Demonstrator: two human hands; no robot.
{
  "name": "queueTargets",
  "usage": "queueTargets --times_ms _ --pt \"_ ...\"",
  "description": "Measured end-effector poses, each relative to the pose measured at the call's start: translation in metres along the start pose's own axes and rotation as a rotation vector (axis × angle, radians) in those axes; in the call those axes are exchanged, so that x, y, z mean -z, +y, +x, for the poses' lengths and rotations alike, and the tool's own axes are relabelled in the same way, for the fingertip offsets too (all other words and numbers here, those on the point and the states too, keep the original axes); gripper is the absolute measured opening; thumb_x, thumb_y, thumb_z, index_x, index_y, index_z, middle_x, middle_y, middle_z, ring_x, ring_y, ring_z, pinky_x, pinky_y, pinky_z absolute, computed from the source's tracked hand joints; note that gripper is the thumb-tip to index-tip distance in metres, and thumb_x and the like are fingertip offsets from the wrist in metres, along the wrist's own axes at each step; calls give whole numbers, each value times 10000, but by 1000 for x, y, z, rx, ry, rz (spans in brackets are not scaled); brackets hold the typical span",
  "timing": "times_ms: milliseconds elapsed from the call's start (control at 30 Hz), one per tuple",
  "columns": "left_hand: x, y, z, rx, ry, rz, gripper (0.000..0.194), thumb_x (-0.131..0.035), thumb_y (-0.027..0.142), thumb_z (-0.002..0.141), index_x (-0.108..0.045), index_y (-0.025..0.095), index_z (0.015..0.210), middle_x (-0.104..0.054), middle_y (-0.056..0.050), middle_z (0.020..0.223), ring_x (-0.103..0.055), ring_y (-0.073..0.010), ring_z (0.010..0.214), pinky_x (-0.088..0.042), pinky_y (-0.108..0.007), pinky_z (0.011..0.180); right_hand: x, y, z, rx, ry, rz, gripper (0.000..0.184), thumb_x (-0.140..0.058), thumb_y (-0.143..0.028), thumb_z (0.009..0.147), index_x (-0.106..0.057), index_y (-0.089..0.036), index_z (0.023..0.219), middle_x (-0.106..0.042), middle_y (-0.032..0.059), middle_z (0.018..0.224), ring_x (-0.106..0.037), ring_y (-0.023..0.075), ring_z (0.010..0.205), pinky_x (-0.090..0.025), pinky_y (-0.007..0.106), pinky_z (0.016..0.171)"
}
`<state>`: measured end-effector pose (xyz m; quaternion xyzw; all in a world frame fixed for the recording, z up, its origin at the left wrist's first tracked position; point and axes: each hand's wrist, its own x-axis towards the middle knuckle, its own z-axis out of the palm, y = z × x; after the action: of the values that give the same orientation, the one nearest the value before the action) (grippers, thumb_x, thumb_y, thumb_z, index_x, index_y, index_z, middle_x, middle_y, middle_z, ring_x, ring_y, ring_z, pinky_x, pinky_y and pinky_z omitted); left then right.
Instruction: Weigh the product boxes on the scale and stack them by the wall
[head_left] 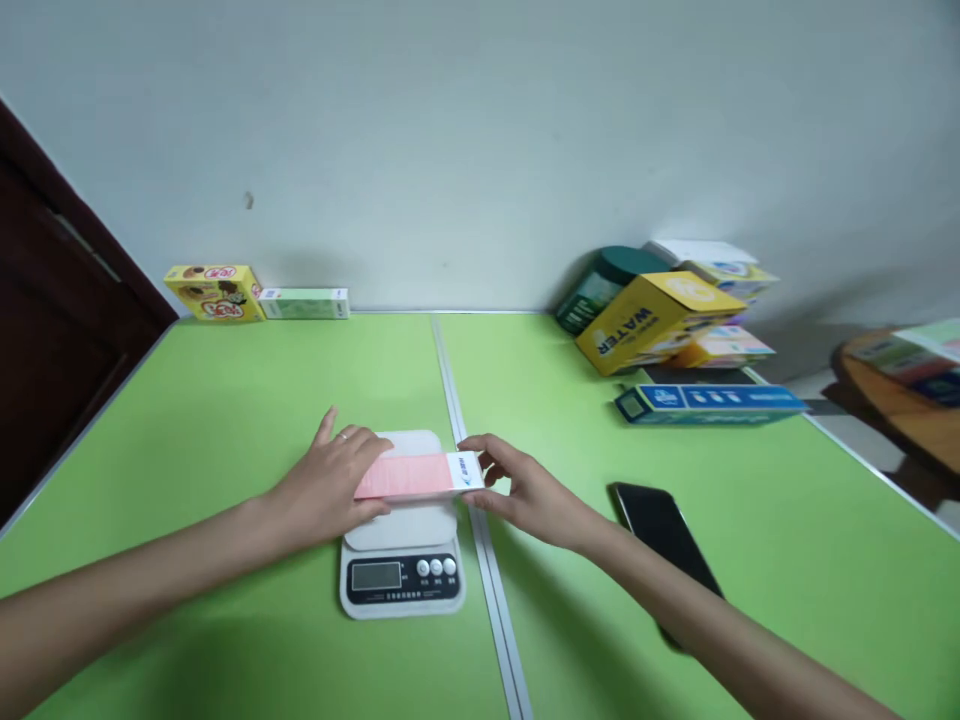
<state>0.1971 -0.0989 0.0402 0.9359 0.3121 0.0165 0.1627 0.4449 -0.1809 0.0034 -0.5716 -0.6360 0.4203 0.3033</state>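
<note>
A long, narrow pink and white box (pixel 412 476) lies crosswise over the plate of a white kitchen scale (pixel 405 525). My left hand (pixel 334 480) grips the box's left end, its thumb along the near edge and its fingers over the far side; a ring shows on one finger. Around the white right end, with blue print, my right hand (pixel 517 485) has its thumb and fingers closed. Whether the box rests on the plate or hangs just above it I cannot tell. The scale's display faces me and shows no readable digits.
Against the wall stand a yellow box (pixel 217 292) and a pale green box (pixel 306 303). Back right, a yellow WATER box (pixel 649 320) leans by a dark green canister (pixel 600 285), behind a blue carton (pixel 709 403). A black phone (pixel 664 535) lies under my right forearm.
</note>
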Motion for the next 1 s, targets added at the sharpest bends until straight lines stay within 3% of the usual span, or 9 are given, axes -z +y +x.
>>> queueTargets --times_ms 133,267,333,400,500,600,733,833,1000 --pt "13 -11 -12 95 -54 -26 708 -675 386 718 -406 210 1349 -486 -134 1378 -452 -330 1269 -359 -531 1056 11 6 -13 -63 30 82 579 -683 -264 728 -435 -203 1248 -557 98 1148 -576 161 830 -504 356 785" --pt "19 -42 -39 343 -122 -92 788 -621 549 706 -357 260 1390 -471 -104 1383 -591 -335 1093 -536 -439 796 13 5 -19 -77 73 124 545 -668 -233 722 -476 -210 1231 -571 79 1106 -573 136 735 -500 333 731" --pt "13 -56 -46 398 -131 -145 678 -612 578 694 -437 330 1300 -575 -30 1262 -639 -307 968 -542 -412 719 5 5 -16 -44 86 164 575 -698 -219 684 -497 -230 1223 -569 66 1100 -569 136 709 -499 323 693" --pt "7 -64 -44 365 -140 -207 431 -599 560 707 -546 391 1101 -677 65 1054 -654 -276 891 -528 -394 733 -5 7 -10 17 103 192 540 -715 -203 657 -548 -247 1168 -574 49 1062 -562 147 700 -492 318 667" --pt "8 -57 -30 296 -134 -249 221 -576 582 708 -597 436 873 -714 162 828 -662 -253 807 -506 -386 736 -10 11 -7 60 169 209 430 -692 -198 672 -602 -261 1087 -587 20 967 -550 157 701 -481 316 671" --pt "20 -29 -8 296 -69 -271 275 -584 633 678 -602 463 893 -719 177 830 -657 -258 824 -501 -395 739 5 21 -20 54 282 247 457 -664 -254 713 -573 -262 1161 -601 20 973 -543 157 715 -477 318 688" --pt "23 33 38 314 -9 -326 362 -627 596 680 -622 329 925 -723 60 866 -652 -243 809 -505 -350 700 43 47 -59 -3 540 345 514 -645 -353 750 -539 -218 1235 -621 36 905 -532 147 653 -468 318 628" --pt "5 85 86 205 8 -405 346 -620 518 716 -623 226 901 -703 -27 846 -643 -226 748 -492 -318 630 75 71 -89 -62 794 402 504 -662 -385 742 -578 -220 1210 -628 11 797 -545 143 615 -476 324 617" --pt "-42 157 180 -5 168 -504 246 -655 351 721 -606 179 890 -671 -55 853 -611 -194 744 -461 -294 642 141 113 -117 -44 1104 321 419 -665 -356 706 -632 -248 1110 -637 9 886 -572 145 704 -494 326 699"
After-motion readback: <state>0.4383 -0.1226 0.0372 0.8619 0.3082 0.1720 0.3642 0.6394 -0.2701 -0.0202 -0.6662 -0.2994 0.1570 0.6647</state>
